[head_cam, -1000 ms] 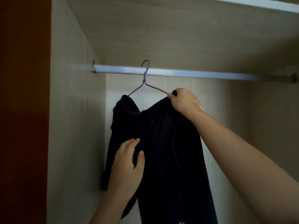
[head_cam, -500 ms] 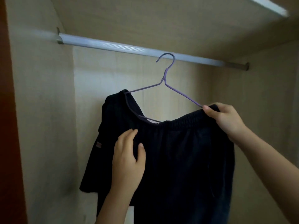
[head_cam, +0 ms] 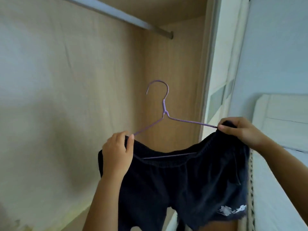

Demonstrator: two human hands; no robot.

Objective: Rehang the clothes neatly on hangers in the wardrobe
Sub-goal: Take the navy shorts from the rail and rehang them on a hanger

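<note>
Dark navy shorts [head_cam: 191, 180], soft cloth with a gathered elastic waistband, sit on a thin purple wire hanger [head_cam: 164, 105] inside the pale wood-grain wardrobe [head_cam: 66, 80]. The hanger's hook is in the air, well below the round metal rail [head_cam: 116, 14]. The left hand [head_cam: 116, 154] grips the waistband's left end and the right hand [head_cam: 240, 130] pinches its right end, with both forearms raised.

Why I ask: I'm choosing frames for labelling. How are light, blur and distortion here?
Head view: light comes from the right, and the wardrobe interior is dim; the rail is blurred; the hanger is sharp; the dark shorts show little detail; the wide lens tilts straight edges.
</note>
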